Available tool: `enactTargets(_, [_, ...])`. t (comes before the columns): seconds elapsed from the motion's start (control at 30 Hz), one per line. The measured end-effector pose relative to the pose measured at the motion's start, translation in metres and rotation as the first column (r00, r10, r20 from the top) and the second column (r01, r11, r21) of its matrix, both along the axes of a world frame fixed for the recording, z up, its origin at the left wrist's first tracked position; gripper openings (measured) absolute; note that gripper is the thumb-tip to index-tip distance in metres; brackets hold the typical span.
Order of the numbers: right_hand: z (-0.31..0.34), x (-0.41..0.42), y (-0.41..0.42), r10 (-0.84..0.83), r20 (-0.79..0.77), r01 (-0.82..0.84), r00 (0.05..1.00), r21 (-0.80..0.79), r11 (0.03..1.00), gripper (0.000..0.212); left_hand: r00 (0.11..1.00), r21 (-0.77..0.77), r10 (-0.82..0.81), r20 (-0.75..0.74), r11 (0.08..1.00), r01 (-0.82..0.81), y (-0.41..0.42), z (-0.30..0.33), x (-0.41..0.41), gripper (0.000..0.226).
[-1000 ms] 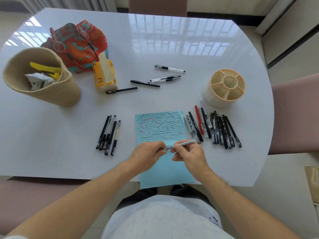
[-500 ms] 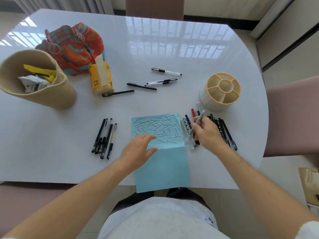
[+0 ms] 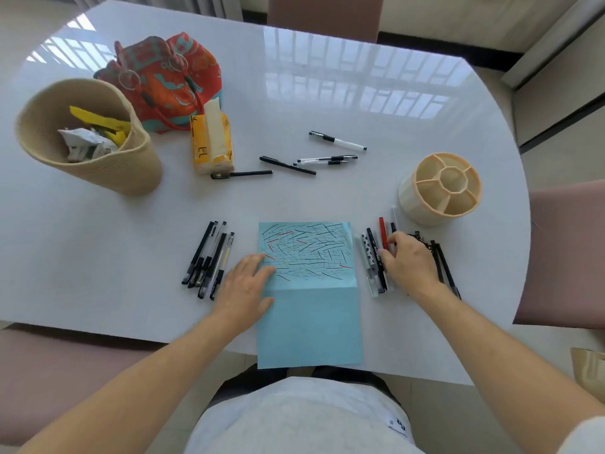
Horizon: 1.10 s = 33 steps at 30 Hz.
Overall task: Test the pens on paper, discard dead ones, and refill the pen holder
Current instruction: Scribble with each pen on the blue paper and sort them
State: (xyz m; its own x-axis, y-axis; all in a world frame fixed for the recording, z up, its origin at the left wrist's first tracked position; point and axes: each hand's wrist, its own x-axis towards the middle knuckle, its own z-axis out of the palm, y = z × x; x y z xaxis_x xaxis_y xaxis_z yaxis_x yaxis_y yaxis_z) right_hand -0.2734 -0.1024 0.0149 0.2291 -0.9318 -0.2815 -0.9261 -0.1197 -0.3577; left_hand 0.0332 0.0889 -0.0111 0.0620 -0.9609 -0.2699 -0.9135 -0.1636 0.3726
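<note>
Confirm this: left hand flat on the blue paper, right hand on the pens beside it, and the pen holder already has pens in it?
Not quite. The head view shows the pen holder with every compartment empty. The rest holds: left hand flat on the blue paper, right hand on the pens beside it.

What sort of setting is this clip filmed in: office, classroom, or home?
Probably a home dining area: a glossy white table with padded pink chairs around it, a patterned cloth bag and a tissue pack on top. No office gear shows.
</note>
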Motion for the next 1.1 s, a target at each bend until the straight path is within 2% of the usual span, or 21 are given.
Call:
enactTargets(0.1, [0.006,0.024,-0.015,0.045,0.025,-0.044,0.999,-0.071,0.997,0.019,1.000,-0.009,0.003,-0.006,1.000,-0.003,-0.001,-0.002,0.003,0.066])
enactTargets(0.37, [0.004,0.163,-0.071,0.252,0.186,-0.238,0.950,-0.096,0.967,0.024,0.999,0.020,0.010,-0.036,1.000,-0.010,-0.003,-0.003,0.009,0.061])
enactTargets(0.5, [-0.007,0.222,-0.093,0.316,0.107,-0.305,0.943,-0.111,0.946,0.030,0.998,0.018,-0.006,-0.066,1.000,0.008,-0.003,-0.001,0.014,0.060])
enactTargets(0.67, [-0.026,0.259,-0.107,0.390,-0.155,-0.412,0.908,-0.146,0.899,0.031,0.997,0.005,-0.019,-0.072,1.000,0.020,-0.002,-0.003,0.017,0.062])
enactTargets(0.77, [-0.028,0.264,-0.110,0.354,-0.165,-0.377,0.920,-0.136,0.916,0.031,0.997,-0.012,-0.023,-0.076,1.000,0.022,-0.001,-0.005,0.018,0.061])
enactTargets(0.83, [-0.024,0.258,-0.106,0.317,-0.106,-0.329,0.942,-0.118,0.937,0.028,0.997,-0.014,-0.035,-0.072,0.999,0.034,-0.001,-0.005,0.018,0.060])
enactTargets(0.97, [-0.007,0.225,-0.077,0.195,0.159,-0.182,0.968,-0.094,0.979,0.021,0.996,-0.006,-0.068,-0.059,0.998,0.068,-0.004,-0.003,0.020,0.061])
enactTargets(1.1, [0.012,0.164,-0.027,0.017,0.412,-0.080,0.911,0.137,0.987,0.006,0.995,0.021,-0.090,-0.052,0.996,0.092,-0.010,0.002,0.018,0.060])
